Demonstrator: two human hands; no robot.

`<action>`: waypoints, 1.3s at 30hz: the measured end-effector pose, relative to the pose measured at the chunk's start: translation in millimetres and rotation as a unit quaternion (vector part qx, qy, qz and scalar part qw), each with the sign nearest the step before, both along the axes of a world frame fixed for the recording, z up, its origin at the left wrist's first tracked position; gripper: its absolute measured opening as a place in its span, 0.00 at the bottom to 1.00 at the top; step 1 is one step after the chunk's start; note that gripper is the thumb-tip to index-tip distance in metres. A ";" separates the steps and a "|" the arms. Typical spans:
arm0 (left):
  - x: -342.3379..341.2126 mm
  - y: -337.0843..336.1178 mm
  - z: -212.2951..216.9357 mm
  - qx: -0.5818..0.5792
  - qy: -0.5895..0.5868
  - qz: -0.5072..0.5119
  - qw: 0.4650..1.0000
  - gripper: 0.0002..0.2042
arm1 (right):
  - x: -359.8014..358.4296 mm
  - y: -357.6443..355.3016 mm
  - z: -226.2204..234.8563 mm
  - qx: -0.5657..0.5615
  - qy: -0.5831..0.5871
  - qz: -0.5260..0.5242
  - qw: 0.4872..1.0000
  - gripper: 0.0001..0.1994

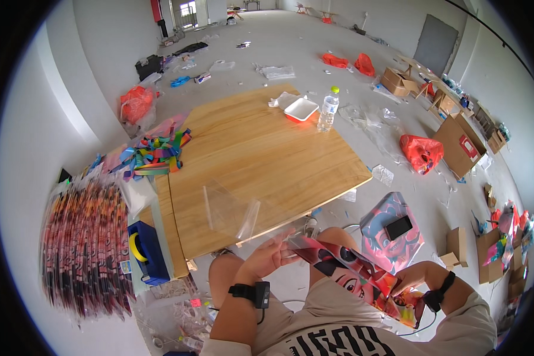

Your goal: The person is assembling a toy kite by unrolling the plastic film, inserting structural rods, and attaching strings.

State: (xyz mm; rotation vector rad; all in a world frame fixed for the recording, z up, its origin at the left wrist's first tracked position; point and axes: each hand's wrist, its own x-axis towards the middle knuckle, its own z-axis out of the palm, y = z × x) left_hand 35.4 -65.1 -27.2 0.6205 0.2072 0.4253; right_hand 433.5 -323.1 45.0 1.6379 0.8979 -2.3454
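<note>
Across my lap lies a long, folded, glossy sheet (344, 270) printed with a cartoon face in red, pink and black. My left hand (271, 256) has its fingers closed at the sheet's far left end, close to the table's front edge. On the other end my right hand (410, 276) grips the sheet, its fingers partly hidden by the folds. Clear plastic sleeves (231, 213) lie on the wooden table (255, 154) just beyond my left hand. Right of my knee, a black phone (399, 228) rests on a colourful printed piece (377, 221).
A blue tape dispenser (151, 261) stands at the table's left, beside a big stack of bagged printed packs (86, 243). Rainbow ribbons (154, 154) are heaped behind them. A water bottle (328, 113) and a white tray (301, 109) sit at the far edge. Cardboard boxes (457, 145) stand right.
</note>
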 end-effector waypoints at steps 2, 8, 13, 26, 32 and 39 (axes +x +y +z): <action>-4.7 4.2 0.8 -0.015 -0.009 -0.009 1.000 0.30 | -5.7 5.4 13.5 -0.008 -0.038 0.018 0.999 0.18; -9.2 12.3 -8.7 -0.039 -0.047 0.003 0.998 0.28 | 17.7 -7.8 4.7 0.001 -0.053 0.028 0.998 0.18; -11.5 11.0 -18.5 -0.037 -0.036 0.004 0.999 0.28 | 19.1 -6.0 11.5 0.022 -0.061 0.011 0.998 0.17; -10.7 7.0 -28.6 -0.050 -0.034 -0.012 0.998 0.27 | -3.1 10.3 37.5 -0.002 -0.111 0.060 0.992 0.17; -8.4 2.0 -7.6 -0.055 -0.014 -0.052 0.997 0.25 | -15.3 13.7 39.3 0.075 -0.081 0.032 0.993 0.19; -8.7 -3.2 -11.3 -0.040 -0.035 -0.084 0.995 0.22 | -28.1 33.9 19.3 0.055 -0.055 0.058 0.995 0.19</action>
